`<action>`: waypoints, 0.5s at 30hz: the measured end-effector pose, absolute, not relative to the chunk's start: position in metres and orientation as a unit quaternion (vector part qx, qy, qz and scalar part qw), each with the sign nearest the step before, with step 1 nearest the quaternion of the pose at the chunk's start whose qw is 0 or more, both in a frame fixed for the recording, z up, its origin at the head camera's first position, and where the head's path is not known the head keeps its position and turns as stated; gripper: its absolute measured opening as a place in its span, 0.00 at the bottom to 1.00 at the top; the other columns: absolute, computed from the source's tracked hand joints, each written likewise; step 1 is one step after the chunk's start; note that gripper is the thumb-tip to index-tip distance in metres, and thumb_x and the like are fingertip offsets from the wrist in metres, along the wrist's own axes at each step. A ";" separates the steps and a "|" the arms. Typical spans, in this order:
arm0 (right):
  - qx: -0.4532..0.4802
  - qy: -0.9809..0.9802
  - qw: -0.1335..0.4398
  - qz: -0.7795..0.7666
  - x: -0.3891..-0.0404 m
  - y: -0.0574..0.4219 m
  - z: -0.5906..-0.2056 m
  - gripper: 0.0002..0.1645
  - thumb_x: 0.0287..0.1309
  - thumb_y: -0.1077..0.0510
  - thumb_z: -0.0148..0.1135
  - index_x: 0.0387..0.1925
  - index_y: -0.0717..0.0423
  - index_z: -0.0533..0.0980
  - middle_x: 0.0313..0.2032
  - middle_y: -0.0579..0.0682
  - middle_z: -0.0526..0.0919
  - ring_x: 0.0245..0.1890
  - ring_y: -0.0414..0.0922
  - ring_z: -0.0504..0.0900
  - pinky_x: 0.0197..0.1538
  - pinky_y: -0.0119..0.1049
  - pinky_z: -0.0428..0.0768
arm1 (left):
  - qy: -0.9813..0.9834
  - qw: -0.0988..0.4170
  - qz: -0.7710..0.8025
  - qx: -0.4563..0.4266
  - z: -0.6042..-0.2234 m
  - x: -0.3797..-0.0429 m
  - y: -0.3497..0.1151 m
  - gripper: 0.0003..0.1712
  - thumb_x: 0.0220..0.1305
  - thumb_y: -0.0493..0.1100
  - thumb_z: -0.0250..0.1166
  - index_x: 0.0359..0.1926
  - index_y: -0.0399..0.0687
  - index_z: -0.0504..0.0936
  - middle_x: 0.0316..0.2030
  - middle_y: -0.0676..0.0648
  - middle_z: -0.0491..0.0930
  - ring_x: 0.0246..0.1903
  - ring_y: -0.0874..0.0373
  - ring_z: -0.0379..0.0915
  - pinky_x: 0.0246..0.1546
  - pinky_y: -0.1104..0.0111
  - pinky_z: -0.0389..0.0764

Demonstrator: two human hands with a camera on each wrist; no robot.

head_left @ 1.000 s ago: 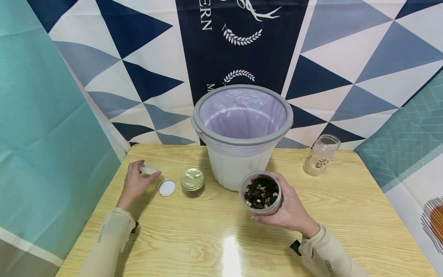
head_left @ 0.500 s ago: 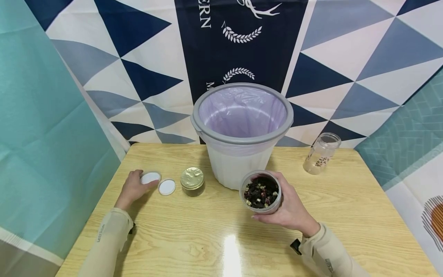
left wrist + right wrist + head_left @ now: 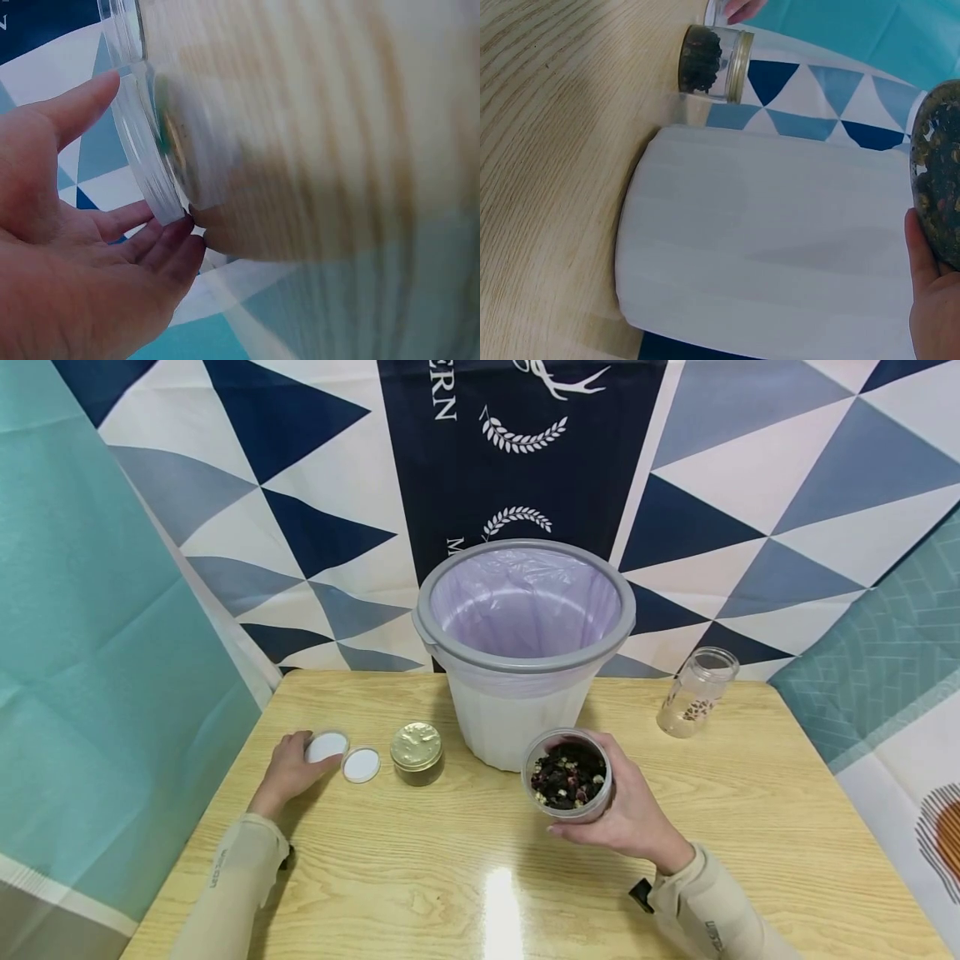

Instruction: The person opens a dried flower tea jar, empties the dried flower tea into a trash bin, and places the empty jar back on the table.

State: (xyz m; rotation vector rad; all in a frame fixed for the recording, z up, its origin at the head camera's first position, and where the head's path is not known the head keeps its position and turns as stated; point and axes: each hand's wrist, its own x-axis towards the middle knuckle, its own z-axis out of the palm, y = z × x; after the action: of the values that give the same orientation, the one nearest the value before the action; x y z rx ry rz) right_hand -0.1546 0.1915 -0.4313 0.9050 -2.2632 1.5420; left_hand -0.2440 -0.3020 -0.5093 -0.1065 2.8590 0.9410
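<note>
At the table's left side my left hand (image 3: pixel 294 770) (image 3: pixel 97 225) holds a round clear lid with a white inner face (image 3: pixel 326 746) (image 3: pixel 146 150) between thumb and fingers, down at the tabletop. A second, smaller white-faced lid (image 3: pixel 362 765) lies right beside it. My right hand (image 3: pixel 626 802) (image 3: pixel 937 300) grips a clear jar (image 3: pixel 531 793) (image 3: pixel 939 172) from its right side, above the table. Dark dried flower tea with pale and reddish bits (image 3: pixel 567 777) fills part of it, and its mouth is uncovered, tilted toward me.
A gold-topped jar (image 3: pixel 417 752) (image 3: pixel 716 64) with dark contents stands right of the lids. Behind the held jar is a white bin (image 3: pixel 525 718) (image 3: pixel 765 232) with a grey rim and lilac liner. A clear patterned bottle (image 3: pixel 696 697) stands at the back right. Patterned cloth hangs behind.
My left hand has lowered its lid from a tilted position to flat on the table, beside the smaller lid. My right hand and its jar have barely moved.
</note>
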 end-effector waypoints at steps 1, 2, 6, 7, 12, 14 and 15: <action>0.311 -0.779 0.129 0.529 -0.155 0.192 -0.431 0.64 0.21 0.63 0.91 0.67 0.61 0.68 0.59 0.57 0.82 0.60 0.38 0.80 0.68 0.30 0.73 | 0.946 0.067 0.316 -0.035 -0.510 -0.244 -0.303 0.53 0.69 0.58 0.67 0.74 0.22 0.55 0.67 0.20 0.60 0.67 0.24 0.56 0.68 0.34 0.65; 0.311 -0.779 0.130 0.529 -0.155 0.192 -0.431 0.64 0.21 0.63 0.91 0.67 0.61 0.68 0.59 0.56 0.82 0.60 0.38 0.80 0.68 0.30 0.73 | 0.944 0.069 0.320 -0.035 -0.510 -0.244 -0.304 0.53 0.68 0.57 0.67 0.75 0.22 0.54 0.68 0.21 0.59 0.68 0.24 0.55 0.68 0.34 0.64; 0.307 -0.783 0.132 0.525 -0.155 0.193 -0.431 0.64 0.21 0.63 0.91 0.67 0.61 0.68 0.59 0.56 0.82 0.60 0.38 0.79 0.68 0.29 0.73 | 0.942 0.073 0.325 -0.030 -0.513 -0.243 -0.307 0.54 0.68 0.55 0.69 0.76 0.23 0.52 0.70 0.21 0.57 0.69 0.23 0.53 0.69 0.33 0.62; 0.307 -0.784 0.133 0.523 -0.155 0.194 -0.431 0.64 0.21 0.63 0.91 0.67 0.61 0.68 0.59 0.56 0.82 0.60 0.38 0.79 0.68 0.29 0.73 | 0.943 0.073 0.324 -0.028 -0.514 -0.243 -0.308 0.54 0.67 0.54 0.69 0.76 0.23 0.52 0.70 0.21 0.57 0.70 0.23 0.53 0.69 0.33 0.62; 0.302 -0.788 0.136 0.519 -0.155 0.196 -0.431 0.65 0.22 0.63 0.91 0.68 0.60 0.67 0.59 0.55 0.81 0.60 0.37 0.79 0.67 0.28 0.72 | 0.946 0.070 0.315 -0.020 -0.512 -0.242 -0.307 0.55 0.67 0.55 0.70 0.76 0.23 0.53 0.69 0.20 0.58 0.68 0.23 0.54 0.67 0.33 0.64; 0.299 -0.792 0.138 0.515 -0.154 0.196 -0.431 0.65 0.22 0.63 0.91 0.68 0.60 0.67 0.60 0.54 0.81 0.61 0.37 0.78 0.67 0.27 0.72 | 0.948 0.071 0.309 -0.021 -0.511 -0.242 -0.306 0.55 0.66 0.55 0.70 0.76 0.23 0.53 0.69 0.19 0.58 0.68 0.22 0.56 0.67 0.33 0.65; 0.297 -0.792 0.140 0.514 -0.154 0.196 -0.431 0.65 0.21 0.63 0.91 0.68 0.60 0.67 0.60 0.54 0.81 0.61 0.37 0.78 0.68 0.27 0.72 | 0.948 0.074 0.308 -0.021 -0.509 -0.241 -0.306 0.56 0.66 0.55 0.70 0.76 0.22 0.52 0.70 0.19 0.58 0.68 0.22 0.56 0.67 0.33 0.64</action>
State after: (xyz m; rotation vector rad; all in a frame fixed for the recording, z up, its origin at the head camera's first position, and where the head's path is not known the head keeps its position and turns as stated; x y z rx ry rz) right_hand -0.1542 0.1963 -0.4309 0.8593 -2.2900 1.4855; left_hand -0.2413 -0.3062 -0.5089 -0.0644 2.8468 0.9248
